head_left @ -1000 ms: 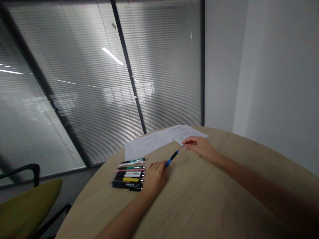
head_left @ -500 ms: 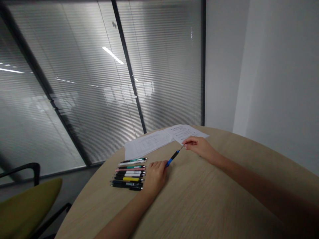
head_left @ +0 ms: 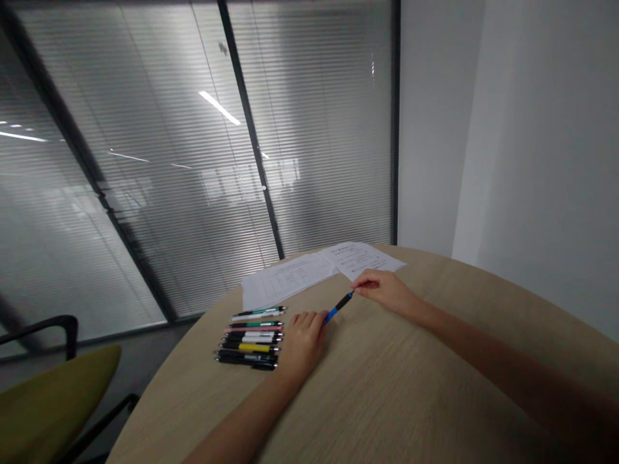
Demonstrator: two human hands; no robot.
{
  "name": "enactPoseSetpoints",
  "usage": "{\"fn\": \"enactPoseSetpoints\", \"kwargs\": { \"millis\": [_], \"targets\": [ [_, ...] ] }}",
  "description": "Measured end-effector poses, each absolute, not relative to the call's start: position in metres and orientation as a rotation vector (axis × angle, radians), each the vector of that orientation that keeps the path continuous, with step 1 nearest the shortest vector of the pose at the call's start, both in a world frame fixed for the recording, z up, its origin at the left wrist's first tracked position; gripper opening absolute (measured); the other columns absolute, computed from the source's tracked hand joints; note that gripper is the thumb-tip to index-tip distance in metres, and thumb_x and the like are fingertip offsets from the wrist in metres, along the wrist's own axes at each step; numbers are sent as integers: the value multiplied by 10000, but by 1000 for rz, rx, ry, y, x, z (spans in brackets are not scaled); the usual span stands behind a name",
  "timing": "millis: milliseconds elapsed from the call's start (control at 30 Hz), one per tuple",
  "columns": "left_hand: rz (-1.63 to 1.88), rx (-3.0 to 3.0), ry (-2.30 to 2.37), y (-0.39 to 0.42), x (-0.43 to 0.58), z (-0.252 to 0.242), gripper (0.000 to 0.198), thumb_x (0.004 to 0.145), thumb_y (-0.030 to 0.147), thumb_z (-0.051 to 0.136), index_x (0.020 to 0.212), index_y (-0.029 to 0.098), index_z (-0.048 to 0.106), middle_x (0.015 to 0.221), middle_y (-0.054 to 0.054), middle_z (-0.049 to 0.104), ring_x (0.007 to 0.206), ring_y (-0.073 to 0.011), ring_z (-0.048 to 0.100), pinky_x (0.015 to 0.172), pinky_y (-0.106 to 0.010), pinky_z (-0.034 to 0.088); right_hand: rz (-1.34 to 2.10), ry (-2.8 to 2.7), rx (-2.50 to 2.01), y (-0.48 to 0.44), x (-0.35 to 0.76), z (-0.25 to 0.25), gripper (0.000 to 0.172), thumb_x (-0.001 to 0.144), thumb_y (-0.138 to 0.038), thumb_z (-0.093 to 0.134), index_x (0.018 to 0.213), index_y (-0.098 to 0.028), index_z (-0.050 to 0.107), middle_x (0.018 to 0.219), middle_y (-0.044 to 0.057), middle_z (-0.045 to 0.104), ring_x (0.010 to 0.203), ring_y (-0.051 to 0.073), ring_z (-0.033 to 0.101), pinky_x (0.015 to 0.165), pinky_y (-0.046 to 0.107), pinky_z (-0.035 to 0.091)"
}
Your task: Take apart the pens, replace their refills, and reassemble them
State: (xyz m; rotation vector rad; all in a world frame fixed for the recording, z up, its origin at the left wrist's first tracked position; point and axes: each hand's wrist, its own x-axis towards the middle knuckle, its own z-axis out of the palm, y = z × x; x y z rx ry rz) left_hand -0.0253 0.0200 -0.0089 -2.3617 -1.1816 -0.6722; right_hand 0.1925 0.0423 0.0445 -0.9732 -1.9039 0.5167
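Glass partitions [head_left: 145, 161] fitted with slatted blinds fill the view ahead, meeting a plain white wall [head_left: 532, 129] on the right, and a round pale-wood worktop [head_left: 396, 380] curves in front of them. Near the middle of the view, a blue-and-black pen [head_left: 338, 307] lies slanted above the worktop, its blue end low at about 7 o'clock and its dark tip high at about 1 o'clock. The pen spans the gap between the two hands, which are apart. The right hand [head_left: 382, 290] comes in from about 4 o'clock, with its thumb and fingers closed around the pen's upper tip. The left hand [head_left: 302, 345] comes in from about 6 o'clock and rests on the worktop with its fingers curled, right by the pen's blue end; whether it grips the pen is hard to tell. At about 9 o'clock from the left hand sits a tight row of pens [head_left: 249, 341] lying side by side, with green, pink, white, yellow and black barrels. Two printed sheets of paper [head_left: 309, 270] lie at about 12 o'clock from the pen, just past the row. An olive-seated chair [head_left: 43, 393] stands off the worktop's edge at far lower left.
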Motion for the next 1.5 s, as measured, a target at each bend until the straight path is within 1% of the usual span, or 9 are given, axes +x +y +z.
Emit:
{"fn": "enactPoseSetpoints", "kwargs": {
  "millis": [267,500,800,933,1067,1133,1200,1367,1500],
  "targets": [
    [-613,-2367,-1175,18,-24,-5,209,822,141,427,1009,170,516,808,-46,606,748,-197,538,671,-316,393,661,-1909,-976,44,192,43,125,658,-208,569,741,-171,655,768,32,645,717,144,583,687,281,455],
    [-642,-2374,-1162,18,-25,-7,213,820,136,424,1008,190,508,812,-38,603,741,-180,537,678,-303,381,739,-1847,-955,45,191,43,276,614,-178,588,887,-163,620,743,21,621,681,132,562,658,271,455],
    [-630,-2380,-1156,19,-25,-7,233,791,113,454,1005,186,511,816,-38,606,749,-189,536,682,-308,372,708,-1887,-946,43,189,43,258,635,-169,562,888,-156,612,727,15,607,669,124,562,646,252,455],
    [-659,-2368,-1154,19,-25,-6,215,793,109,457,989,173,518,806,-38,613,751,-194,541,687,-316,369,551,-1996,-1028,45,200,51,322,684,-225,549,995,-148,584,847,47,630,742,142,577,677,257,457],
    [-672,-2364,-1158,20,-25,-7,194,807,126,450,981,173,521,802,-38,618,747,-191,547,682,-314,368,130,-2150,-1505,50,224,58,375,741,-260,502,1100,-156,541,1033,85,595,871,168,565,754,254,426],
    [-676,-2368,-1153,20,-25,-8,190,808,130,451,979,173,522,806,-38,619,746,-190,548,681,-313,368,54,-2164,-1666,56,234,53,338,713,-249,534,1026,-134,592,1020,123,601,908,221,558,766,288,411],
    [-682,-2367,-1147,20,-25,-7,191,803,129,458,977,172,524,808,-39,619,751,-190,549,680,-312,368,74,-2171,-1755,63,240,40,278,682,-236,562,926,-123,634,938,141,633,865,254,576,719,310,418],
    [-673,-2355,-1143,20,-25,-7,183,794,129,464,961,168,531,781,-37,621,727,-190,554,661,-307,368,177,-2195,-1819,80,243,-1,191,662,-182,545,815,-138,650,814,111,666,774,227,600,648,281,413],
    [-677,-2357,-1137,21,-25,-8,192,792,127,464,969,171,525,790,-36,622,736,-190,552,664,-307,365,263,-2195,-1761,84,243,-11,172,636,-73,501,697,-136,649,742,91,667,724,201,598,635,267,407]
  ]
}}
